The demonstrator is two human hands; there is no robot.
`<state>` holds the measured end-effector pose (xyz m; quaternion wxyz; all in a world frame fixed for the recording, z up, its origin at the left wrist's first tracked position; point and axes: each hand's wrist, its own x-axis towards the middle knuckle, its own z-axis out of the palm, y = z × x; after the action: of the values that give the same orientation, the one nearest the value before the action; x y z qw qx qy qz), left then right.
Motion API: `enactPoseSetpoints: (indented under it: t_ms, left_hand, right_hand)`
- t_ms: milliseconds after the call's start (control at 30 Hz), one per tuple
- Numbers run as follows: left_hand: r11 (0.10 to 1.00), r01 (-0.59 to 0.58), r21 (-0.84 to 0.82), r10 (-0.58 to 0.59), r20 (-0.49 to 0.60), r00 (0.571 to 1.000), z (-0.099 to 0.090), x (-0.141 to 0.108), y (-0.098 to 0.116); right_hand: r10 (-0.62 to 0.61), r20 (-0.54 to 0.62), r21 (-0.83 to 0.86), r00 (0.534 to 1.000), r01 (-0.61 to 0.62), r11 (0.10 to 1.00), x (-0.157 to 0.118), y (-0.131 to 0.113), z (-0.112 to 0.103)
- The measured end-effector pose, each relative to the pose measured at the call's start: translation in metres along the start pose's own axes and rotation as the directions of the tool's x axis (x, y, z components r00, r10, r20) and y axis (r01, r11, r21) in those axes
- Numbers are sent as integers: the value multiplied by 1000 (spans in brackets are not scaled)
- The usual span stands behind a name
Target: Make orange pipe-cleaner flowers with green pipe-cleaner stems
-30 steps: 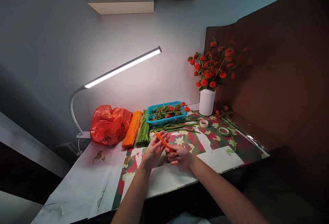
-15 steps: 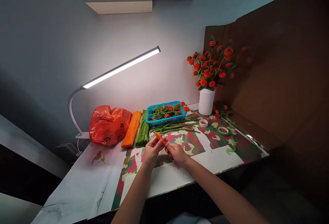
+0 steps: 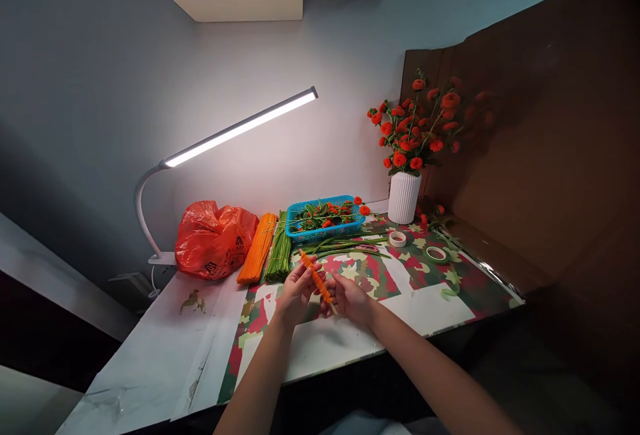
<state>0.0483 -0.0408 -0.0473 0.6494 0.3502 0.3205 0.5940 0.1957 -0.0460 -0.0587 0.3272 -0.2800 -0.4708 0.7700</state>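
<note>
In front of me, above the table's near part, is an orange pipe cleaner (image 3: pixel 316 276) wound in a coil along a thin stick. It slants from upper left to lower right. My left hand (image 3: pixel 294 294) is closed on its upper and middle part, thumb along the side. My right hand (image 3: pixel 354 300) is at the lower end, its curled fingers against the coil and stick, its thumb a little lifted. Beyond my hands lie a bundle of orange pipe cleaners (image 3: pixel 258 248), a bundle of green pipe cleaners (image 3: pixel 279 252) and loose green stems (image 3: pixel 345 246).
A blue basket (image 3: pixel 326 232) holds orange flowers and green leaves. At right stand a white vase (image 3: pixel 404 199) of orange flowers, a white tape roll (image 3: pixel 397 239) and a green tape roll (image 3: pixel 437 254). A red plastic bag (image 3: pixel 213 242) and a lamp (image 3: pixel 240 130) are at left.
The coiled orange pipe cleaner shows along more of its length, tilted more steeply. My right hand has loosened and its thumb has lifted. The view has shifted slightly.
</note>
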Motion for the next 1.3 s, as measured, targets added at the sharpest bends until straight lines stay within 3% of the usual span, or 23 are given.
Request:
enactPoseSetpoints:
  t_ms: [100, 300, 467, 633, 800, 900, 1000, 1133, 1300]
  left_hand:
    - [995, 96, -8, -94, 94, 991, 3, -4, 4]
    - [993, 109, 52, -116, 154, 981, 7, -5, 2]
    - [983, 104, 151, -139, 245, 959, 6, -6, -1]
    - [957, 1, 291, -72, 234, 969, 4, -5, -1]
    - [904, -81, 420, 7, 175, 985, 4, -2, -2]
    - [878, -140, 459, 85, 138, 987, 6, -2, -3]
    - [856, -210, 472, 177, 114, 978, 9, -2, -4]
    - [836, -250, 489, 244, 77, 967, 10, -2, -9]
    - [809, -258, 528, 272, 52, 961, 5, 1, -15]
  right_hand:
    - [114, 238, 230, 964, -170, 958, -6, -9, -4]
    - [78, 263, 331, 962, -166, 929, -11, -11, -10]
    - [58, 349, 388, 935, -201, 899, -11, -11, -12]
    - [86, 333, 343, 939, -205, 917, -12, -13, -13]
    - [32, 146, 133, 989, -52, 990, -4, -4, -8]
    - [-155, -90, -167, 984, 139, 976, 5, 7, -6]
    - [-430, -172, -555, 886, 273, 785, 9, 14, -6]
    - [-592, -162, -814, 790, 233, 533, 6, 13, -3]
    - [-624, -218, -885, 750, 118, 451, 1, 11, 3]
